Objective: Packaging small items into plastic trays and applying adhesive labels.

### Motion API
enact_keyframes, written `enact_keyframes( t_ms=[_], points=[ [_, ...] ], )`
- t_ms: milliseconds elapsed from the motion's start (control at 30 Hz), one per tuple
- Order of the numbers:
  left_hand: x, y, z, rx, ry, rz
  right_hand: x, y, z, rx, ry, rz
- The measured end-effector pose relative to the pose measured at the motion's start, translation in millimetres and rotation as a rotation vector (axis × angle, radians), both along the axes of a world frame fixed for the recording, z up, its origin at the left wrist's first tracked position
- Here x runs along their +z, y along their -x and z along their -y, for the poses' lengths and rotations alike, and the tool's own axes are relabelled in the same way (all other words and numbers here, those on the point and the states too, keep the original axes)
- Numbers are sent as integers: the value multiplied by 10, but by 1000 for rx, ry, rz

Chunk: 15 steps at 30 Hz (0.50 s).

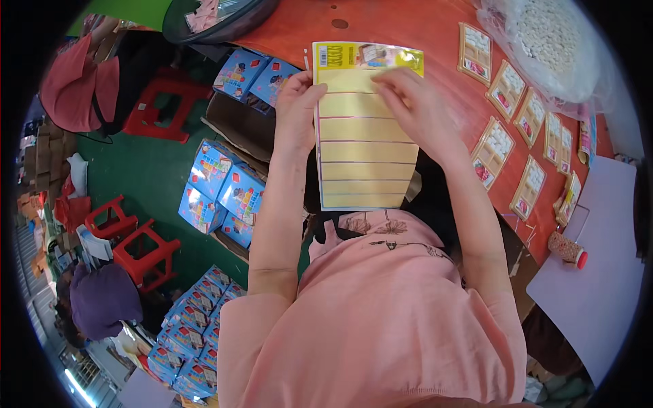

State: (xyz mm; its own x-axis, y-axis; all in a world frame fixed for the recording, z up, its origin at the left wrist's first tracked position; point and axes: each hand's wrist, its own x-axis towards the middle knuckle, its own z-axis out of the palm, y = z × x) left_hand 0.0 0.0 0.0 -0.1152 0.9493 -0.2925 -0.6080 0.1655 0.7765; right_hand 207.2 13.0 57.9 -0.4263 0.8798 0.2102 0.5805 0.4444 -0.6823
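Note:
A glossy yellow sheet, crossed by several dark lines into strips and topped by a printed picture band, hangs upright in front of me over the table's near edge. My left hand grips its upper left edge, thumb on the front and fingers curled behind. Over the upper right of the sheet is my right hand, its fingers bent and drawn together near the top strip. Whatever its fingertips pinch, if anything, is too small to make out.
Several small trays with white pieces lie on the red table, beside a clear bag of white pieces. A dark basin stands at the far left. Blue boxes, red stools and other people are to my left.

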Motion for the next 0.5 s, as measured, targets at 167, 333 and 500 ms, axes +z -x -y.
enact_keyframes(
  t_ms=[167, 333, 500],
  points=[
    [296, -57, 77, -42, -105, -77, 11, 470, -100, -63, -258, -157],
    [403, -69, 136, -89, -89, -36, 38, 482, -35, -99, -266, -148],
    [534, -116, 241, -120, -108, -48, 158, 392, 93, -79, -310, -129]
  ],
)
